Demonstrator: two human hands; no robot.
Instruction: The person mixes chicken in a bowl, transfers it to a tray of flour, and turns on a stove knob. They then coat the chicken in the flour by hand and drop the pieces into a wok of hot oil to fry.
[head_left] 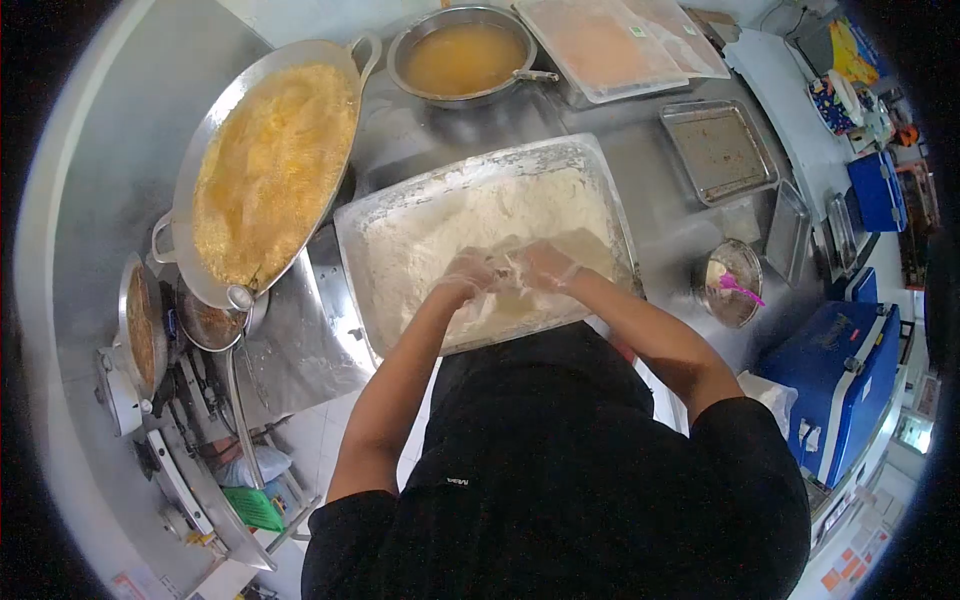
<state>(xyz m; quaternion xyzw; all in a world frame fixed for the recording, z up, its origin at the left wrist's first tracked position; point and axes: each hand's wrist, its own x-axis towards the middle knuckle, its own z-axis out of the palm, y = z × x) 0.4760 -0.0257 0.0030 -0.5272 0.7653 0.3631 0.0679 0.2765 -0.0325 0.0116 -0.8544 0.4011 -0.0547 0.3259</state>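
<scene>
Both of my hands are in thin clear plastic gloves, low over a large rectangular tub (pixel 352 262) of pale flour (pixel 490 215). My left hand (pixel 472 275) is closed, fingers curled inward near the tub's middle. Right beside it, my right hand (pixel 543 267) is closed too, its fingertips meeting those of the left. Something pale and flour-coated seems to sit between the fingers, but I cannot make out what it is. Loose flour lies around both hands.
At left, a big two-handled wok (pixel 335 175) holds bubbling oil. Behind the tub stand a metal bowl (pixel 397 72) of yellowish liquid and a lidded plastic container (pixel 600 50). To the right are a metal tray (pixel 715 150), a small bowl (pixel 708 292) with a pink utensil, and a blue cooler (pixel 835 375).
</scene>
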